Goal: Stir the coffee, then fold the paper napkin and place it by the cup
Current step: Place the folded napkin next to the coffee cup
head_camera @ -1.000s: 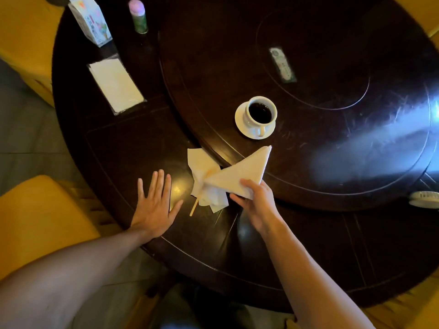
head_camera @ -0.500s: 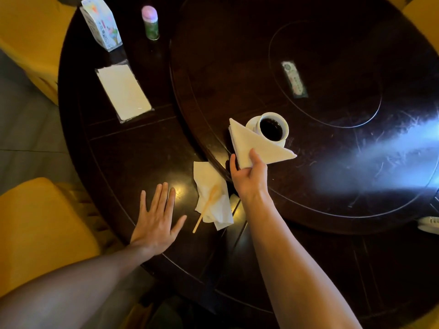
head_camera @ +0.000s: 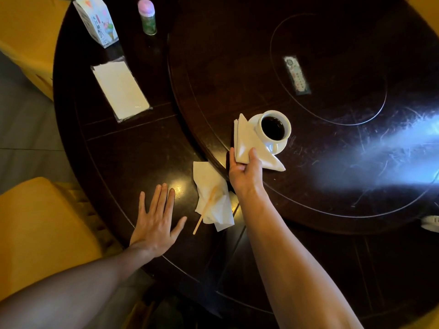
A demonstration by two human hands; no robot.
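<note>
A white cup (head_camera: 275, 125) of dark coffee stands on a white saucer (head_camera: 276, 147) on the raised round turntable (head_camera: 308, 174). My right hand (head_camera: 244, 172) pinches a folded white triangular napkin (head_camera: 247, 141) at its near corner; the napkin lies against the saucer's left side, low over the turntable. My left hand (head_camera: 158, 218) rests flat on the dark table (head_camera: 133, 153), fingers spread. Between the hands, a wooden stirrer (head_camera: 206, 208) lies on a crumpled napkin (head_camera: 210, 195).
A flat pack of napkins (head_camera: 121, 89), a small carton (head_camera: 96, 20) and a pink-capped bottle (head_camera: 147, 16) sit at the table's far left. A sachet (head_camera: 297, 76) lies on the turntable. Yellow chairs (head_camera: 35, 233) flank the table; a white object (head_camera: 431, 222) shows at the right edge.
My right hand carried the folded napkin from near the crumpled one forward to the saucer's left side and lowered it there. My left hand stayed flat on the table.
</note>
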